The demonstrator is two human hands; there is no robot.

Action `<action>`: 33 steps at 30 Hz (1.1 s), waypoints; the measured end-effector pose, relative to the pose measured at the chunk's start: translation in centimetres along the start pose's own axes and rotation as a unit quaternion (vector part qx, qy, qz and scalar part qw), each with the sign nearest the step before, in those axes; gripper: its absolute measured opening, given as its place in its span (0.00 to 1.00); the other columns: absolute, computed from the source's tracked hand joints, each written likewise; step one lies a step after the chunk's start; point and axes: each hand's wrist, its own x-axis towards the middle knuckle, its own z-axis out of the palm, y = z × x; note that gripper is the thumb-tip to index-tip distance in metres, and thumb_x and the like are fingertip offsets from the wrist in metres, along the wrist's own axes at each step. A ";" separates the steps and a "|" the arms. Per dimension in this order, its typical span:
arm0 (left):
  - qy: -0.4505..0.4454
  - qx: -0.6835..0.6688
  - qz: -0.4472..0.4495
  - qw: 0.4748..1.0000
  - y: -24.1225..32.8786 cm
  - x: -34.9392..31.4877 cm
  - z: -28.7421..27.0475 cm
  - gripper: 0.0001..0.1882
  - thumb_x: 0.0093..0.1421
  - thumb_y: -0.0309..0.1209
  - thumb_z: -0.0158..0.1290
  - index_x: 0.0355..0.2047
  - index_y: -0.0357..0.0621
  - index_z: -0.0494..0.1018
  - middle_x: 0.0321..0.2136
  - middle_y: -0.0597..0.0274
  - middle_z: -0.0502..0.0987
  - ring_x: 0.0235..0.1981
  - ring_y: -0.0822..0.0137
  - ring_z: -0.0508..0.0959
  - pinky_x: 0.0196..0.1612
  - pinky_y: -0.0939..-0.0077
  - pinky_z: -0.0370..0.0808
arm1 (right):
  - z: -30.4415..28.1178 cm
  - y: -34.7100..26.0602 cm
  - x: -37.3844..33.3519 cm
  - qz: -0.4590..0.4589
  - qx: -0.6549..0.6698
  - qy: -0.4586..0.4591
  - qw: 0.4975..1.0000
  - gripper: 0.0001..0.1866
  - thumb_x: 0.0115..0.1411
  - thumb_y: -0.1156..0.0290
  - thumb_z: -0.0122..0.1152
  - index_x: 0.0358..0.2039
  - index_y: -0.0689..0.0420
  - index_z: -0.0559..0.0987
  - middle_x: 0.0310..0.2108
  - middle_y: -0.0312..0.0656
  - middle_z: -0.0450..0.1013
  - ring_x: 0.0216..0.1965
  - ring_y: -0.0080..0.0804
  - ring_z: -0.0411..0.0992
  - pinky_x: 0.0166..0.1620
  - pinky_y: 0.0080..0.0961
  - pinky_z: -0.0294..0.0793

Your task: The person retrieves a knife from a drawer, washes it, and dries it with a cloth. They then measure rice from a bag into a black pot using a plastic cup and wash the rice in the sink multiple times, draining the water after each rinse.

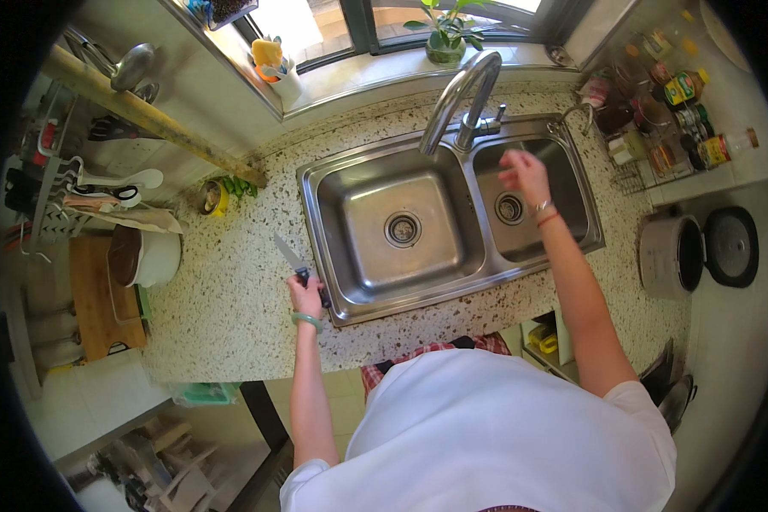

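Observation:
My left hand (305, 296) is closed around the dark handle of a kitchen knife (291, 255), at the left rim of the sink. The blade points away and to the left, just over the speckled counter. A jade-green bangle circles that wrist. Over the small right basin (533, 243) hangs my right hand (525, 174), fingers loosely bent and apart, nothing visible in them. It is near the faucet (467, 111) and its lever but does not appear to touch them. The large left basin (375, 183) shows its drain and bare metal.
Green peppers (243, 186) and a small yellow container (216, 201) lie on the counter at far left. A white pot (158, 254) and cutting board (101, 290) stand left. Bottles crowd a rack (657, 175) at right, above an open-lidded cooker (670, 256). A plant (445, 49) sits on the windowsill.

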 end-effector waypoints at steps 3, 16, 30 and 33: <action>-0.144 -0.329 -0.036 0.933 8.7 -4.9 5.2 0.14 0.60 0.23 0.53 0.44 0.38 0.63 0.33 0.56 0.76 0.32 0.65 0.78 0.38 0.74 0.76 | -0.2 -2.0 6.2 -0.068 -0.054 0.079 0.993 0.22 0.61 0.59 0.59 0.50 0.61 0.73 0.38 0.41 0.77 0.24 0.24 0.76 0.20 0.18 0.72; -0.255 -0.469 -0.124 0.837 21.4 -5.2 20.0 0.10 0.67 0.33 0.47 0.46 0.43 0.64 0.45 0.52 0.76 0.47 0.60 0.77 0.45 0.65 0.78 | -0.9 0.5 11.8 -0.128 -0.163 0.152 0.966 0.13 0.58 0.63 0.62 0.35 0.60 0.78 0.28 0.39 0.78 0.22 0.25 0.75 0.28 0.24 0.73; -0.245 -0.309 -0.151 0.907 16.8 -7.2 20.1 0.12 0.69 0.42 0.41 0.35 0.48 0.65 0.19 0.71 0.64 0.12 0.80 0.60 0.12 0.84 0.56 | 14.3 2.2 -4.3 0.244 0.113 -0.269 0.925 0.12 0.61 0.66 0.56 0.34 0.61 0.81 0.23 0.34 0.75 0.18 0.19 0.68 0.23 0.16 0.67; -0.260 -0.284 -0.158 0.909 16.9 -6.7 18.3 0.11 0.69 0.40 0.42 0.36 0.47 0.66 0.20 0.71 0.65 0.12 0.81 0.60 0.12 0.85 0.56 | 16.1 2.2 -4.4 0.227 0.126 -0.200 0.945 0.12 0.59 0.64 0.61 0.31 0.61 0.81 0.25 0.36 0.77 0.22 0.20 0.71 0.23 0.18 0.68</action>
